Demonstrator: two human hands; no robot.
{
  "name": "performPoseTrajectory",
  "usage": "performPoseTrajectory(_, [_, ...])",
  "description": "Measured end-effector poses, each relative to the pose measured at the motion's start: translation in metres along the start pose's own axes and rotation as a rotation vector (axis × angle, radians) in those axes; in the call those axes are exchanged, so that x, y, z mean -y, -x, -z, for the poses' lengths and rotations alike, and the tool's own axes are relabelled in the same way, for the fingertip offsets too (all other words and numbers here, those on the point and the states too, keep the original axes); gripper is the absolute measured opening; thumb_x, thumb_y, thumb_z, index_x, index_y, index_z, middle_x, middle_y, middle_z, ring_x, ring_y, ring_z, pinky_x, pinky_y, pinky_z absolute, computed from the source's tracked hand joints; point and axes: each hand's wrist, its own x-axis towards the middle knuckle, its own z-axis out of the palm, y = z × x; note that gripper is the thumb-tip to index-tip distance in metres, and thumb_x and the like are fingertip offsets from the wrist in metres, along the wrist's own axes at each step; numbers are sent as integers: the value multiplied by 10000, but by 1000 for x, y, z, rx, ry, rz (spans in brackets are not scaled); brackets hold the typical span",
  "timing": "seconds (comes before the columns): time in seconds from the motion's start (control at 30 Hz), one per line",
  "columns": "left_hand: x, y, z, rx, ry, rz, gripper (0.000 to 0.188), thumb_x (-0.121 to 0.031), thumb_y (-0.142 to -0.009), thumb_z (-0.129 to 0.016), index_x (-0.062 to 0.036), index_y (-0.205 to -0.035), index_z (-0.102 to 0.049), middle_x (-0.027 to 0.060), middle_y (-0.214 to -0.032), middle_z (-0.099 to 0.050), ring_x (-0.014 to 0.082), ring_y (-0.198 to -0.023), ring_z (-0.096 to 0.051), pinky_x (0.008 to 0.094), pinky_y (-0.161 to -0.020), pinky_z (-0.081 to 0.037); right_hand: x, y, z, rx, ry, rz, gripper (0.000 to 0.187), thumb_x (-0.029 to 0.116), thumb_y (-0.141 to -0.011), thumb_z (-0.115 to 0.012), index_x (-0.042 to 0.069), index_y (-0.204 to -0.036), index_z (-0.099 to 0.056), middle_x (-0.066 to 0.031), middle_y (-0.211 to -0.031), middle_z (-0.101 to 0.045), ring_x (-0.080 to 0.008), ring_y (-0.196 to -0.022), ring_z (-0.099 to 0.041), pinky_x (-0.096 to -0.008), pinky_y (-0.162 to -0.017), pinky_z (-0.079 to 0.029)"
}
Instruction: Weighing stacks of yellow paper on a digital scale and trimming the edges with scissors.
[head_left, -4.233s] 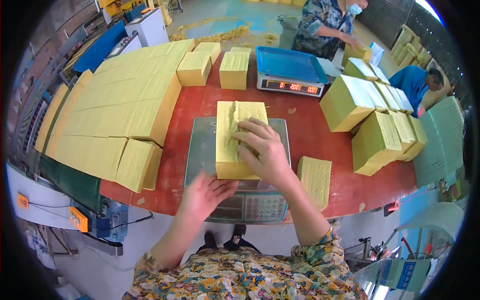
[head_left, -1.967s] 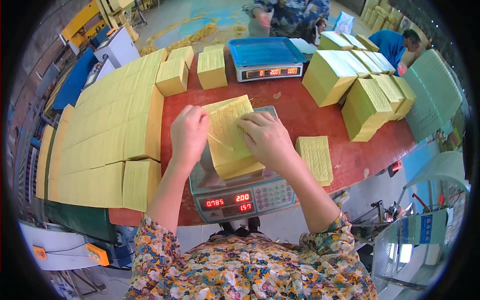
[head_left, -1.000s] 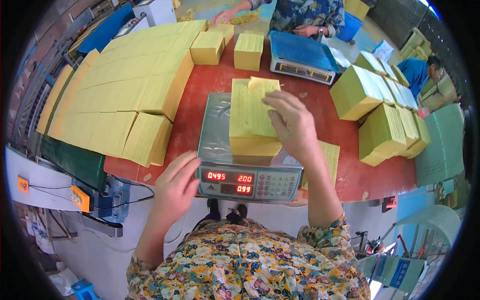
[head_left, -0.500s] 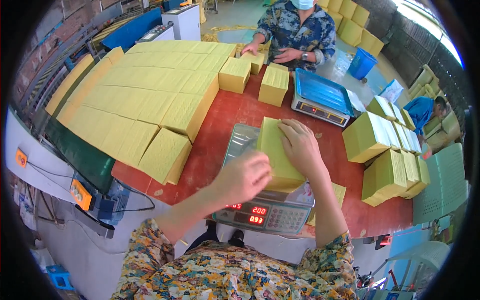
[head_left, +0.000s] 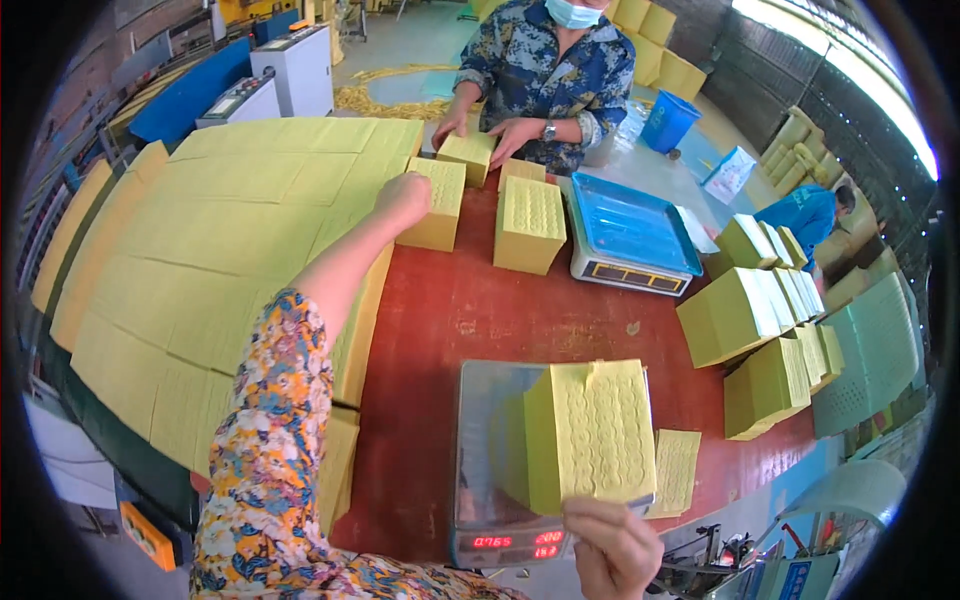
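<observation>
1. Across the red table (head_left: 420, 350), bare surface is showing in a wide stretch beyond the near scale (head_left: 482, 430) and in a strip along that scale's left side.
2. Tall yellow paper stack (head_left: 605, 430): standing on the near scale, filling its right part; the pan is showing along the left.
3. Right hand (head_left: 615, 550): bending its fingers at the tall stack's near edge; whether they are gripping paper cannot be told.
4. Left hand (head_left: 405, 198): reaching far out, curling at the left of a yellow block (head_left: 442, 225); the fingers are hiding, so its grip cannot be told.
5. Flowered sleeve (head_left: 270, 400): passing over the large bed of paper (head_left: 250, 190).
6. Low yellow pile (head_left: 678, 470): lying just right of the near scale.
7. Lone block (head_left: 530, 225): standing just beside the blue-tray scale (head_left: 635, 225), a narrow red gap separating it from the left hand's block.
8. Co-worker's hands (head_left: 515, 135): touching a small block (head_left: 465, 155) beyond.
</observation>
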Motion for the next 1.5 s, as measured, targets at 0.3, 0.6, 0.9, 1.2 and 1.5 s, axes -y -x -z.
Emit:
performPoseTrajectory(0.3, [35, -55, -67, -194, -179, -62, 501, -424, -970, -473, 2, -1197, -608, 218, -1251, -599, 386, -1211, -520, 518, -1047, -367, 11, 14, -20, -221, -16, -96, 160, 68, -948, -579, -81, -939, -638, -228, -822, -693, -303, -734, -691, -374, -681, -567])
performPoseTrajectory(0.6, [-1, -27, -57, 106, -60, -148, 554, -461, -1015, -394, 19, -1263, -519, 244, -1199, -591, 382, -1190, -519, 476, -1040, -377, 4, 14, -36, -214, -109, -118, 219, 103, -992, -523, -92, -989, -624, -224, -839, -679, -310, -735, -670, -383, -676, -555])
performPoseTrajectory(0.9, [-25, 53, -15, 236, -84, -263, 528, -460, -1031, -371, -2, -1264, -495, 252, -1233, -560, 382, -1207, -497, 469, -1057, -361, 7, 42, -35, -339, -218, -48, 170, 144, -929, -602, -18, -883, -626, -182, -796, -688, -260, -683, -676, -316, -601, -521])
performPoseTrajectory(1.2, [-81, 150, 36, 366, -127, -99, 547, -452, -1031, -370, 4, -1320, -455, 253, -1301, -528, 382, -1266, -461, 469, -1085, -351, 0, 72, 16, -192, -332, 86, 149, 88, -913, -596, -41, -916, -671, -167, -805, -707, -267, -716, -694, -328, -670, -549])
performPoseTrajectory(1.5, [-85, 232, 116, 266, -234, 25, 707, -498, -983, -464, -80, -1526, -287, 234, -1546, -308, 393, -1438, -282, 474, -1171, -254, -22, 98, 56, 22, -380, 95, 158, -83, -776, -623, -36, -914, -684, -151, -839, -713, -240, -696, -678, -311, -652, -533])
